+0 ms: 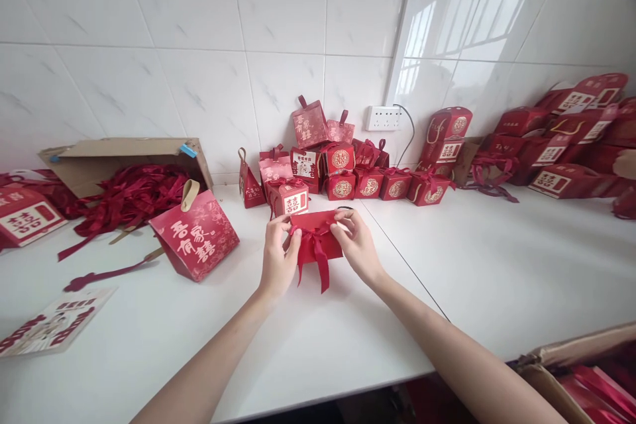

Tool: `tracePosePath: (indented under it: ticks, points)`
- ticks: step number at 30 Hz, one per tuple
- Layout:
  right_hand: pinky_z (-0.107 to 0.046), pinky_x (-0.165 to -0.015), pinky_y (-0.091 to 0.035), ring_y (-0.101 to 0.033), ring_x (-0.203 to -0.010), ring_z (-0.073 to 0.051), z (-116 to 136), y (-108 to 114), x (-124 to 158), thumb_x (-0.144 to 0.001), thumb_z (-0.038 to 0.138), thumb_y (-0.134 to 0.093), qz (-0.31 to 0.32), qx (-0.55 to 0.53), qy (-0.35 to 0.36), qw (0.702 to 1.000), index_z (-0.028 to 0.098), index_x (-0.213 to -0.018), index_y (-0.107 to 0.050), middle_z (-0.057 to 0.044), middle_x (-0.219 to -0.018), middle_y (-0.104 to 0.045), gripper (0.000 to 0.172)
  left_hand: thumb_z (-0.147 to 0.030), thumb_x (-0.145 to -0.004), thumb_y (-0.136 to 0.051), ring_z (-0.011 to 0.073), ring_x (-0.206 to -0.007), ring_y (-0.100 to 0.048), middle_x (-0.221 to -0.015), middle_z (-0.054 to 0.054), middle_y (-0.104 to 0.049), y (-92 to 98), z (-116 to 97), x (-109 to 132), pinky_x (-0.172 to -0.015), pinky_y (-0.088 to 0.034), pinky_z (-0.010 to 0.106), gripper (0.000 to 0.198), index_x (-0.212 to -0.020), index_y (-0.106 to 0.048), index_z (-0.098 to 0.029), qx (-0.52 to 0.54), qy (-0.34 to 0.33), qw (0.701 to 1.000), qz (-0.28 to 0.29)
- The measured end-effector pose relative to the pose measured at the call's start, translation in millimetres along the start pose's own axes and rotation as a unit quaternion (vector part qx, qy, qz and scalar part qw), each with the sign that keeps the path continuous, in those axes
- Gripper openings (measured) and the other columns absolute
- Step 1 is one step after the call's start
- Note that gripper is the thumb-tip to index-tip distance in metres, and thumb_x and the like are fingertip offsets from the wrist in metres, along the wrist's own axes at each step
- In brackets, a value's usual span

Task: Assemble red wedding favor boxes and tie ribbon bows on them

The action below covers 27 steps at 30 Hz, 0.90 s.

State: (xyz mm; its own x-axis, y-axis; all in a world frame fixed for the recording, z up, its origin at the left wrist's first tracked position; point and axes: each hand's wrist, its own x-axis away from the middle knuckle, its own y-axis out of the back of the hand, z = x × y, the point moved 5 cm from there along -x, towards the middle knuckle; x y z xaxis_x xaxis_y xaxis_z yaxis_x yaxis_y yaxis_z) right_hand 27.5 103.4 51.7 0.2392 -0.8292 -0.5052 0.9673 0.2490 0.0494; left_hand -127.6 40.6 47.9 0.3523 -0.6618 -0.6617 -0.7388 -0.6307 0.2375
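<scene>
A small red box (309,220) with a red ribbon bow (317,245) on its near side is held over the white table (298,351). My left hand (281,255) pinches the left part of the bow, thumb against the fingers. On the other side, my right hand (355,245) grips the bow's right part at the box edge. Two ribbon tails hang down in front of the box. Just behind stands a red box with a white label (289,201).
Several small red boxes (368,183) are stacked by the wall. To the left are a large red gift box (199,238), a cardboard box (129,148) of ribbons and a printed card (54,324). More red boxes (551,179) lie right; an open carton (551,381) is lower right.
</scene>
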Motion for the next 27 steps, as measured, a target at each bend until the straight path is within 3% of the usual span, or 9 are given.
tracePosePath:
  ticks: [2, 4, 6, 8, 11, 16, 20, 27]
  points:
    - [-0.047, -0.095, -0.042, -0.045, -0.120, -0.027, 18, -2, 6, -0.076, 0.025, -0.053, 0.018, 0.130, 0.146, 0.981, 0.022, -0.100, -0.051, -0.012, -0.120, -0.047, 0.024, -0.031, -0.087, -0.049, 0.0183, -0.113, -0.053, -0.113, 0.008, -0.053, 0.5, 0, 0, -0.083, -0.051, 0.030, 0.013, -0.080, -0.048, -0.020, 0.017, 0.011, 1.000, 0.002]
    - [-0.052, -0.101, -0.035, -0.039, -0.126, -0.029, 31, -12, 15, -0.074, 0.020, -0.055, 0.069, 0.234, 0.270, 0.931, 0.021, -0.108, -0.051, -0.014, -0.126, -0.043, 0.035, -0.032, -0.086, -0.050, 0.0181, -0.112, -0.053, -0.114, 0.008, -0.053, 1.0, 0, 0, -0.083, -0.051, 0.029, 0.013, -0.080, -0.049, -0.020, 0.032, 0.019, 0.999, 0.005]
    - [-0.056, -0.103, -0.031, -0.038, -0.126, -0.031, 34, -21, 21, -0.075, 0.018, -0.056, 0.105, 0.300, 0.322, 0.892, 0.020, -0.111, -0.053, -0.015, -0.127, -0.043, 0.036, -0.032, -0.086, -0.050, 0.0180, -0.112, -0.053, -0.114, 0.007, -0.053, 1.1, 0, 0, -0.081, -0.051, 0.029, 0.013, -0.081, -0.049, -0.020, 0.042, 0.026, 0.999, 0.009]
    - [-0.057, -0.102, -0.031, -0.041, -0.125, -0.030, 31, -25, 21, -0.079, 0.017, -0.055, 0.097, 0.335, 0.327, 0.878, 0.020, -0.105, -0.058, -0.015, -0.125, -0.046, 0.027, -0.032, -0.086, -0.050, 0.0181, -0.111, -0.053, -0.114, 0.007, -0.053, 1.1, 1, -1, -0.081, -0.051, 0.029, 0.013, -0.081, -0.050, -0.020, 0.041, 0.027, 0.999, 0.011]
    - [-0.051, -0.100, -0.037, -0.045, -0.121, -0.026, 26, -24, 19, -0.083, 0.016, -0.051, 0.087, 0.320, 0.332, 0.883, 0.021, -0.088, -0.063, -0.013, -0.120, -0.050, 0.014, -0.033, -0.084, -0.052, 0.0188, -0.112, -0.053, -0.113, 0.008, -0.055, 0.8, 2, -4, -0.086, -0.049, 0.031, 0.013, -0.080, -0.051, -0.020, 0.032, 0.025, 0.999, 0.011]
    - [-0.051, -0.101, -0.037, -0.047, -0.120, -0.027, 27, -18, 17, -0.079, 0.019, -0.055, 0.156, 0.267, 0.348, 0.885, 0.024, -0.083, -0.067, -0.012, -0.120, -0.051, 0.013, -0.035, -0.086, -0.050, 0.0196, -0.116, -0.051, -0.116, 0.007, -0.055, 0.6, 6, -5, -0.096, -0.043, 0.035, 0.016, -0.080, -0.051, -0.020, 0.036, 0.051, 0.998, 0.018]
    - [-0.057, -0.104, -0.030, -0.045, -0.124, -0.030, 28, -16, 17, -0.076, 0.020, -0.059, 0.196, 0.260, 0.342, 0.882, 0.026, -0.083, -0.071, -0.009, -0.123, -0.054, 0.015, -0.037, -0.085, -0.051, 0.0203, -0.115, -0.051, -0.116, 0.007, -0.055, 2.2, 6, -4, -0.090, -0.046, 0.034, 0.017, -0.079, -0.050, -0.020, 0.047, 0.068, 0.996, 0.014]
    - [-0.057, -0.104, -0.030, -0.040, -0.128, -0.030, 28, -15, 16, -0.076, 0.020, -0.061, 0.205, 0.248, 0.354, 0.878, 0.026, -0.082, -0.073, -0.010, -0.127, -0.052, 0.015, -0.038, -0.080, -0.058, 0.0211, -0.118, -0.049, -0.120, 0.008, -0.051, -2.0, 9, -3, -0.090, -0.048, 0.035, 0.020, -0.085, -0.048, -0.021, 0.099, 0.086, 0.991, 0.033]
